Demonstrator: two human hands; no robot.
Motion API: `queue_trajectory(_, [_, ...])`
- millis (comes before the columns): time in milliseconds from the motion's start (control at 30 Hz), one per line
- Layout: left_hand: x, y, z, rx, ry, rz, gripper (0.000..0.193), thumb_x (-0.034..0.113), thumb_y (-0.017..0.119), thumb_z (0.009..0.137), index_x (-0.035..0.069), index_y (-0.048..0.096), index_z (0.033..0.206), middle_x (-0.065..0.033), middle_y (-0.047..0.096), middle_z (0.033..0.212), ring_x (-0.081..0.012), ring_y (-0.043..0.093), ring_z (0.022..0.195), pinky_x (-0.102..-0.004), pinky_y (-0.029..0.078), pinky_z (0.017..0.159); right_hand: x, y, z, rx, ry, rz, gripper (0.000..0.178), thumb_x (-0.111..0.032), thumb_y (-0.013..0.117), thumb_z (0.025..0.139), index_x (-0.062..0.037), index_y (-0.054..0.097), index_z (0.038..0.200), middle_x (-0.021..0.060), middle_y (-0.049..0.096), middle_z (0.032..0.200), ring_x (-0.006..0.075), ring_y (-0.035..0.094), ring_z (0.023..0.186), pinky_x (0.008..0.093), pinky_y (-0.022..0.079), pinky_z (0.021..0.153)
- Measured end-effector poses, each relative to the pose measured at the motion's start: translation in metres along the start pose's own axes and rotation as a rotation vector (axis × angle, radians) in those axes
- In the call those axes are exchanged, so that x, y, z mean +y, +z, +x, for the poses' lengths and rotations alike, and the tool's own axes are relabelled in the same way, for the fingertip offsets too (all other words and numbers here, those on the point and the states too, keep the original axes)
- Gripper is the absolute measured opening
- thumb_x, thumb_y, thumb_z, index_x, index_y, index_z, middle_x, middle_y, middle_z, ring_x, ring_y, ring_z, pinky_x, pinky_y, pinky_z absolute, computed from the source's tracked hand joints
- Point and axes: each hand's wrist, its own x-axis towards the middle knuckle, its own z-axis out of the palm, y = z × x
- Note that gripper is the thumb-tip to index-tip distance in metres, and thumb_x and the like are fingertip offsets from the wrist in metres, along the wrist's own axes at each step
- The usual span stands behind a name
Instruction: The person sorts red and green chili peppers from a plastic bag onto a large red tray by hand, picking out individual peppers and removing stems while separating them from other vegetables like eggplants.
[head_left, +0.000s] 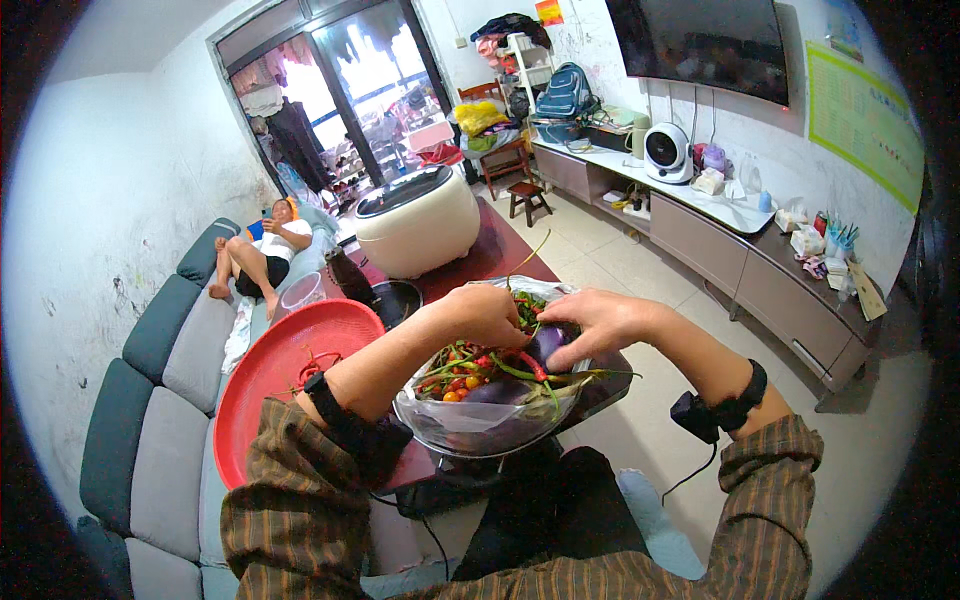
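A bowl lined with a clear plastic bag [425, 425] stands in front of me, heaped with vegetables. Inside are red and green chili peppers [528, 366], small orange and red tomatoes [462, 388] and purple eggplants. My right hand [600, 318] grips a dark eggplant [546, 342] at the right of the heap, thumb on the near side and fingers over the top. My left hand [490, 315] is over the far left of the heap, its fingers curled in; what they hold, if anything, is hidden. Left of the bowl, a round red tray [262, 385] carries several red chili peppers [318, 368].
A dark red table [520, 250] bears the bowl, tray, a clear plastic tub [303, 290] and a large white appliance [418, 222]. A grey sofa [170, 440] runs along the left, where a person [268, 250] reclines. A low cabinet [700, 240] lines the right wall.
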Motion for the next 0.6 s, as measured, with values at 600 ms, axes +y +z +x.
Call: queue_trajectory(600, [-0.004,-0.001,-0.063,0.400,-0.194,-0.219,0.026,0.030,0.060,0.072,0.005,0.067,0.074,-0.0166,0.061,0.067,-0.0313,0.061,0.062,-0.0389,0.049,0.061,-0.039,-0.006,-0.006,-0.136,0.011,-0.549,0.069,-0.036,0.073,0.055,-0.0111,0.054,0.117,0.0088,0.044,0.127,0.0357,0.024,0.128,0.0512,0.033,0.092])
